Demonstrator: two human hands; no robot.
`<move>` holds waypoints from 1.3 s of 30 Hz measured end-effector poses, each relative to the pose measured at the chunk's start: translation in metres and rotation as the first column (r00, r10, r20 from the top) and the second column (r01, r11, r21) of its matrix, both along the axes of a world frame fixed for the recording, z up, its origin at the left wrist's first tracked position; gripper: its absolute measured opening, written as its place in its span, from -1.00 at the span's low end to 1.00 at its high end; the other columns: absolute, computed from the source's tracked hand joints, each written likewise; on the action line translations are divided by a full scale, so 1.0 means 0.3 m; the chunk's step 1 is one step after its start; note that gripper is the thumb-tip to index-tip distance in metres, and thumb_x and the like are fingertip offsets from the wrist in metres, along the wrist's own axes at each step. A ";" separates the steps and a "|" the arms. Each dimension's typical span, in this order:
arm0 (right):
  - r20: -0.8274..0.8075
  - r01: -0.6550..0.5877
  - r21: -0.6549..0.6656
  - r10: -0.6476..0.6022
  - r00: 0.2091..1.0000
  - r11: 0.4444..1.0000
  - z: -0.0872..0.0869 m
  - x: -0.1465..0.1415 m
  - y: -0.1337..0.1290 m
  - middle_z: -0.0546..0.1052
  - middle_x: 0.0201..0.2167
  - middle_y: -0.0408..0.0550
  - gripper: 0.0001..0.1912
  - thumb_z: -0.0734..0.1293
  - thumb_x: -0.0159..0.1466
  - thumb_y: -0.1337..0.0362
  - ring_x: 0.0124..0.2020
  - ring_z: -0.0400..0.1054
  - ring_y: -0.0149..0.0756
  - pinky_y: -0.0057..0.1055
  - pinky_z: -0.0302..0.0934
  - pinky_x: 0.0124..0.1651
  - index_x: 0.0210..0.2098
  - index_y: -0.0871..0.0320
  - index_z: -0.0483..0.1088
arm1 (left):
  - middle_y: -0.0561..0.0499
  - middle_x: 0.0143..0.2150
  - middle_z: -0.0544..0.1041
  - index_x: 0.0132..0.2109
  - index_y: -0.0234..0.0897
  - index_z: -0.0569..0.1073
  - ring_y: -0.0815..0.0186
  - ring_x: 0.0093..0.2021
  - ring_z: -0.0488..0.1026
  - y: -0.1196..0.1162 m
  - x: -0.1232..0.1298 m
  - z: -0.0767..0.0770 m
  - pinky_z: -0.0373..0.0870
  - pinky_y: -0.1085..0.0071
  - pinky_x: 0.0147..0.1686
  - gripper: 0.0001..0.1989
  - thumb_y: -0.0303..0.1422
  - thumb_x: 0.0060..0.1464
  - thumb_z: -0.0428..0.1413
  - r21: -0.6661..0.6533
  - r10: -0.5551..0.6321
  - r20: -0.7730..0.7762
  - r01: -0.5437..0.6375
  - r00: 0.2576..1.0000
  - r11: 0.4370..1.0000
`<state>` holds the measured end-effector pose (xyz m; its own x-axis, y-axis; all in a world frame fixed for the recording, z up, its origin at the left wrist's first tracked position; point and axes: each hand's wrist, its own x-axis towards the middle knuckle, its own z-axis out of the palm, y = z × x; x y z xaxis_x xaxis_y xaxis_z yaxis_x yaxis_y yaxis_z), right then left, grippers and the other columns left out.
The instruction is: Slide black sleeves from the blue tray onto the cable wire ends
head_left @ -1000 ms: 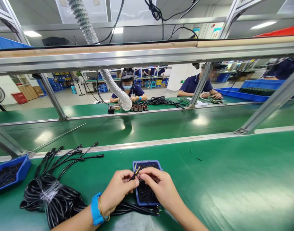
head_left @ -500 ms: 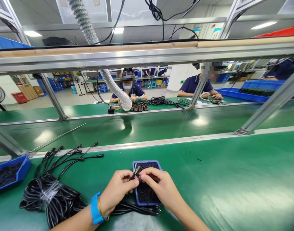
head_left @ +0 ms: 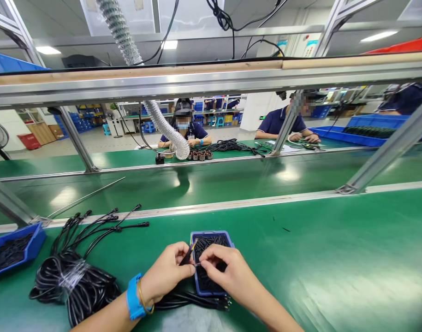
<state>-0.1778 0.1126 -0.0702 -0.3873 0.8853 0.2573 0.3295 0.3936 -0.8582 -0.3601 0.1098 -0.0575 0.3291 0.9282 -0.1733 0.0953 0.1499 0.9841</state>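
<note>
My left hand (head_left: pixel 169 272), with a blue band at the wrist, pinches the end of a black cable (head_left: pixel 188 255) whose thin coloured wires stick out. Close against it, my right hand (head_left: pixel 222 265) has thumb and forefinger pressed together at a thin wire of that cable. Both hands are above a small blue bin (head_left: pixel 212 293) of short black tube pieces (head_left: pixel 209 240). A bundle of black cables (head_left: pixel 72 281) tied with clear wrap lies at the left, and its stripped ends (head_left: pixel 224 302) reach below the bin.
Another blue bin (head_left: pixel 34 244) of black pieces stands at the far left. Metal frame posts (head_left: pixel 387 147) and a rail (head_left: pixel 231 203) cross beyond the green bench (head_left: pixel 335 258). Two people sit opposite, near a silver flexible duct (head_left: pixel 162 124) and more cables.
My right fingertips have shifted slightly down along the wire. The cable end in my left hand has tilted and moved a little left.
</note>
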 end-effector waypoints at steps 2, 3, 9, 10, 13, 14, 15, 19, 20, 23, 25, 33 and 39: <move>0.003 -0.009 0.033 0.009 1.000 0.999 -0.020 -0.015 -0.003 0.54 -0.46 -0.12 -0.87 0.28 0.21 0.38 -0.43 0.40 -0.36 -0.47 0.27 -0.35 -0.39 0.16 0.49 | 0.14 -0.46 0.31 -0.44 -0.27 0.31 0.36 -0.38 0.24 0.001 -0.007 0.001 0.16 0.41 -0.31 -0.84 -0.45 -0.26 0.15 0.013 0.003 -0.052 -0.003 0.999 1.000; -0.005 -0.012 0.052 0.013 1.000 0.999 -0.030 -0.023 -0.005 0.54 -0.46 -0.11 -0.86 0.28 0.22 0.37 -0.43 0.40 -0.36 -0.46 0.27 -0.35 -0.38 0.16 0.49 | 0.14 -0.47 0.31 -0.45 -0.27 0.31 0.36 -0.39 0.23 0.002 -0.011 0.001 0.15 0.41 -0.32 -0.83 -0.44 -0.27 0.17 0.015 0.012 -0.075 -0.011 0.997 1.000; -0.101 -0.054 -0.008 0.053 0.993 0.999 -0.043 -0.032 -0.012 0.56 -0.38 -0.12 -0.72 0.37 0.17 0.36 -0.41 0.41 -0.36 -0.45 0.33 -0.28 -0.10 0.15 0.44 | 0.12 -0.48 0.36 -0.50 -0.22 0.19 0.37 -0.43 0.24 0.011 -0.026 0.003 0.17 0.39 -0.37 -0.71 -0.36 -0.25 0.21 -0.009 0.030 -0.038 -0.030 0.999 0.999; -0.106 -0.048 -0.011 0.047 0.993 0.999 -0.038 -0.028 -0.011 0.55 -0.39 -0.13 -0.73 0.37 0.16 0.36 -0.42 0.40 -0.36 -0.45 0.33 -0.29 -0.12 0.15 0.44 | 0.12 -0.48 0.37 -0.50 -0.21 0.18 0.37 -0.44 0.25 0.011 -0.027 0.005 0.18 0.39 -0.38 -0.70 -0.35 -0.25 0.22 -0.013 0.023 -0.026 -0.023 0.999 1.000; -0.081 0.004 0.035 -0.001 0.997 0.999 -0.026 -0.020 -0.012 0.54 -0.45 -0.12 -0.94 0.35 0.21 0.35 -0.42 0.39 -0.36 -0.46 0.28 -0.31 -0.35 0.15 0.50 | 0.13 -0.50 0.37 -0.50 -0.21 0.17 0.36 -0.46 0.28 0.010 -0.025 0.014 0.20 0.39 -0.39 -0.68 -0.37 -0.26 0.24 -0.029 -0.016 0.006 0.016 1.000 0.999; -0.076 0.018 0.048 -0.015 0.997 0.999 -0.023 -0.021 -0.014 0.54 -0.46 -0.12 -0.93 0.36 0.21 0.35 -0.43 0.39 -0.36 -0.47 0.26 -0.33 -0.39 0.16 0.51 | 0.13 -0.50 0.37 -0.50 -0.21 0.18 0.36 -0.46 0.29 0.008 -0.023 0.016 0.20 0.39 -0.38 -0.68 -0.37 -0.26 0.24 -0.032 -0.032 0.012 0.033 0.999 0.999; -0.077 0.032 0.053 -0.028 0.997 0.998 -0.023 -0.024 -0.016 0.54 -0.48 -0.12 -0.93 0.37 0.20 0.35 -0.44 0.39 -0.36 -0.48 0.25 -0.34 -0.40 0.17 0.52 | 0.14 -0.51 0.36 -0.49 -0.22 0.19 0.36 -0.46 0.29 0.007 -0.021 0.018 0.21 0.39 -0.38 -0.68 -0.36 -0.24 0.24 -0.036 -0.043 0.014 0.044 0.999 0.998; -0.109 0.074 0.064 -0.067 0.992 0.995 -0.034 -0.039 -0.012 0.53 -0.53 -0.14 -0.94 0.45 0.14 0.31 -0.48 0.37 -0.39 -0.52 0.22 -0.38 -0.42 0.18 0.56 | 0.14 -0.50 0.34 -0.49 -0.21 0.17 0.35 -0.46 0.30 0.011 -0.022 0.012 0.23 0.39 -0.39 -0.59 -0.21 -0.18 0.29 -0.050 -0.075 0.021 0.076 0.997 0.996; -0.123 0.078 0.070 -0.069 0.990 0.995 -0.038 -0.041 -0.008 0.53 -0.52 -0.15 -0.93 0.46 0.13 0.29 -0.48 0.37 -0.39 -0.52 0.22 -0.37 -0.40 0.17 0.57 | 0.14 -0.50 0.34 -0.49 -0.21 0.16 0.34 -0.46 0.30 0.015 -0.026 0.010 0.23 0.39 -0.40 -0.57 -0.18 -0.18 0.30 -0.054 -0.089 0.028 0.090 0.996 0.994; -0.157 0.071 0.096 -0.056 0.986 0.993 -0.041 -0.038 -0.008 0.53 -0.45 -0.14 -0.89 0.47 0.12 0.29 -0.46 0.37 -0.41 -0.55 0.25 -0.38 -0.33 0.15 0.58 | 0.14 -0.50 0.35 -0.48 -0.22 0.22 0.33 -0.43 0.31 0.029 -0.045 0.008 0.23 0.40 -0.38 -0.57 -0.14 -0.18 0.33 -0.049 -0.127 0.029 0.128 0.991 0.991; -0.154 0.040 0.150 -0.016 0.988 0.988 -0.031 -0.030 -0.022 0.53 -0.44 -0.13 -0.88 0.48 0.09 0.29 -0.44 0.38 -0.40 -0.55 0.27 -0.34 -0.34 0.14 0.58 | 0.10 -0.45 0.39 -0.44 -0.25 0.31 0.31 -0.37 0.32 0.036 -0.058 0.012 0.25 0.40 -0.31 -0.63 -0.15 -0.14 0.32 -0.031 -0.123 0.015 0.124 0.992 0.992; 0.170 -0.307 0.204 0.275 0.946 0.930 0.040 0.056 -0.037 0.60 -0.28 -0.11 -0.88 0.36 0.27 0.29 -0.22 0.47 -0.30 -0.46 0.32 -0.12 -0.23 0.11 0.55 | -0.03 -0.29 0.49 -0.17 -0.33 0.45 0.28 -0.31 0.45 0.039 -0.033 0.000 0.33 0.38 -0.27 -0.63 -0.14 -0.02 0.21 -0.064 0.123 0.100 -0.117 0.987 0.991; 0.564 0.042 0.534 -0.392 0.727 0.845 -0.047 0.063 0.065 0.58 -0.23 -0.03 -0.73 0.46 0.15 0.39 -0.19 0.39 -0.05 -0.18 0.25 -0.17 -0.14 0.09 0.53 | -0.03 -0.39 0.49 -0.23 -0.40 0.50 0.31 -0.40 0.49 0.031 -0.010 -0.016 0.30 0.44 -0.40 -0.56 -0.04 0.03 0.15 0.004 0.024 0.055 -0.024 0.998 1.000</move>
<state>-0.1589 0.1322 -0.0842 -0.4211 0.8059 0.4161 0.8443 0.5159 -0.1449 -0.3630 0.1189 -0.0623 0.3155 0.9367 -0.1517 0.0379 0.1473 0.9884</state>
